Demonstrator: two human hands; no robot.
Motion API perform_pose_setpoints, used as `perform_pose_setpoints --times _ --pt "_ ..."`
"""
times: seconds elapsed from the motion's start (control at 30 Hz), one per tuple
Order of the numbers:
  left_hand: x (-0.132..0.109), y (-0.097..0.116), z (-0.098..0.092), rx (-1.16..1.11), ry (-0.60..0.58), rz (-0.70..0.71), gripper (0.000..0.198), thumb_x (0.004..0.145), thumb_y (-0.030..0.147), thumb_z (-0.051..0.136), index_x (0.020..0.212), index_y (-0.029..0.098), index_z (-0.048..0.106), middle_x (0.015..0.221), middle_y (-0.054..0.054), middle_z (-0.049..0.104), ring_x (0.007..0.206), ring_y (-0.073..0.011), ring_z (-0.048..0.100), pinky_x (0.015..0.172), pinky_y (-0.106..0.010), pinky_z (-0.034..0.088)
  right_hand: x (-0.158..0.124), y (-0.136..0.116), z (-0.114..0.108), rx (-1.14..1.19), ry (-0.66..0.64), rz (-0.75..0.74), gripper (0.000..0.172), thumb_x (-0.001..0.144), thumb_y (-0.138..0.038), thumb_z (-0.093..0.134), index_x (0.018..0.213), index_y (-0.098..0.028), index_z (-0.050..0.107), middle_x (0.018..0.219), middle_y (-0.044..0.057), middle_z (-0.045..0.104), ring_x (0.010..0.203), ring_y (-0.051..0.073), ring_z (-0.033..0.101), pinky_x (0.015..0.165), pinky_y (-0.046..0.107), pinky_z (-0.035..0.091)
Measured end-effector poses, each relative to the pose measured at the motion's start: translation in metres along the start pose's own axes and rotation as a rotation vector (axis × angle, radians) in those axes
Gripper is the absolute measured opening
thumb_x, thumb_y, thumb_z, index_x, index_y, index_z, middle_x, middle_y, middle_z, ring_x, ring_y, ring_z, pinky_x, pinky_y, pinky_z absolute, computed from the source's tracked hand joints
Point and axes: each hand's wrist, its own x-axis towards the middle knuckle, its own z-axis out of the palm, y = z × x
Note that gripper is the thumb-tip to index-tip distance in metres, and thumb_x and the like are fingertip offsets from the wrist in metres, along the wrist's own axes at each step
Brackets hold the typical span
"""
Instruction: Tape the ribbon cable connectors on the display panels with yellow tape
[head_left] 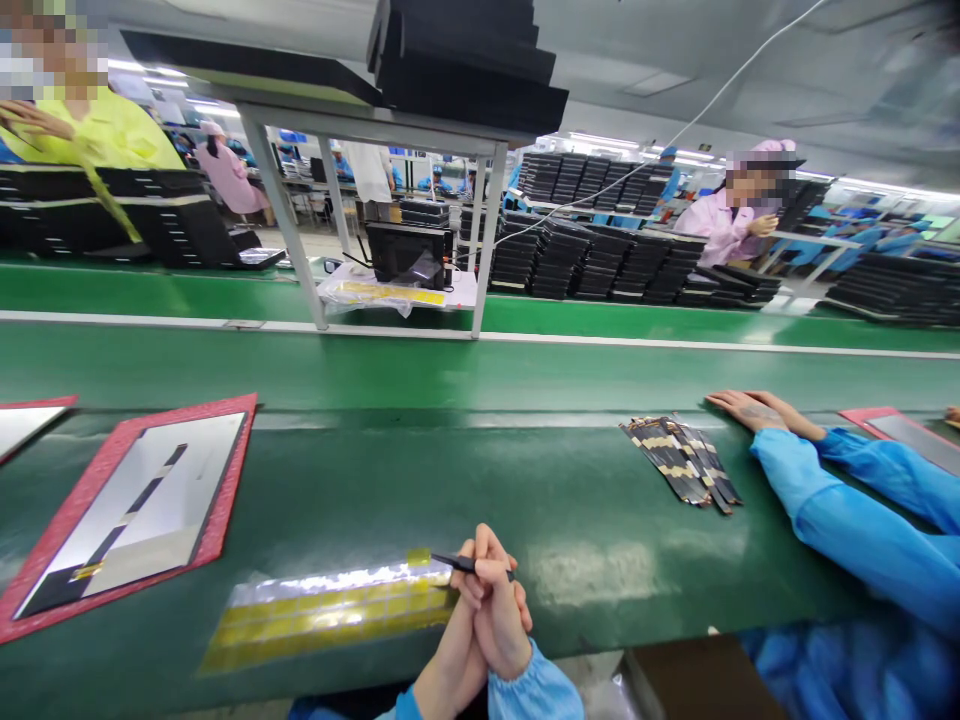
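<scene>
The right hand [499, 612] closes on a slim black tool, seemingly tweezers [461, 564], pinched between thumb and fingers. The left hand [469, 628] is clasped against it, wrists crossing; its fingers are partly hidden, so I cannot tell whether they also grip the tool. The tool's tip points left, over the far right corner of a clear sheet of yellow tape pieces [330, 612] on the green table [420, 480].

Left of the sheet and a little beyond it, a silvery panel [169, 500] with a dark strip [139, 505] across it lies on a red mat [238, 450]. Well right of the sheet and farther back is a fanned heap of black-and-tan strips [679, 460]; just past the heap, a co-worker's hands [757, 408] rest on the table. Well beyond the sheet stands a metal rack [491, 240], with a dark monitor [405, 255] on its lower shelf.
</scene>
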Motion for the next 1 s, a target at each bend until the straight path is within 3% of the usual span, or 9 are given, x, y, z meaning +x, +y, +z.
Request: perform_pose_setpoints --times 0.2,0.43,0.6,0.77,1.0 --pt "0.000 0.001 0.003 0.006 0.001 -0.006 0.046 0.079 0.054 0.077 0.101 0.017 0.061 0.071 -0.001 0.059 0.067 -0.0162 0.058 0.064 -0.029 0.040 -0.001 -0.002 0.003 -0.054 -0.014 -0.067 0.016 0.073 -0.020 0.058 0.065 -0.030 0.049 0.062 -0.004 0.062 0.041 0.010 0.045 0.037 0.023 0.021" --pt "-0.003 0.005 0.011 0.037 0.025 -0.007 0.057 0.071 0.064 0.079 0.100 0.018 0.061 0.070 -0.001 0.059 0.064 -0.0155 0.057 0.063 -0.029 0.039 -0.001 -0.007 0.005 -0.053 -0.018 -0.054 0.021 0.076 -0.030 0.055 0.062 -0.026 0.040 0.056 -0.004 0.055 0.038 0.008 0.040 0.039 0.023 0.014" --pt "-0.004 0.009 0.016 0.028 0.026 -0.035 0.057 0.069 0.061 0.083 0.099 0.019 0.059 0.071 0.001 0.057 0.063 -0.0134 0.054 0.063 -0.028 0.039 -0.001 -0.006 0.005 -0.097 -0.006 -0.013 0.020 0.076 -0.031 0.054 0.062 -0.027 0.039 0.055 -0.004 0.051 0.040 0.009 0.037 0.042 0.024 0.017" --pt "-0.006 0.009 0.013 -0.006 0.000 -0.031 0.058 0.071 0.061 0.081 0.103 0.019 0.059 0.077 0.001 0.058 0.069 -0.0132 0.056 0.067 -0.028 0.041 -0.002 -0.002 0.003 0.029 -0.010 0.002 0.018 0.075 -0.031 0.055 0.066 -0.026 0.042 0.060 -0.004 0.053 0.042 0.008 0.035 0.042 0.022 0.018" --pt "-0.004 0.006 0.007 0.038 0.033 -0.040 0.064 0.069 0.065 0.081 0.105 0.017 0.059 0.074 0.000 0.058 0.066 -0.0137 0.055 0.067 -0.028 0.040 0.000 0.000 0.000 0.137 -0.135 0.070 0.018 0.070 -0.026 0.063 0.071 -0.022 0.045 0.062 -0.006 0.051 0.047 0.005 0.026 0.044 0.018 0.018"
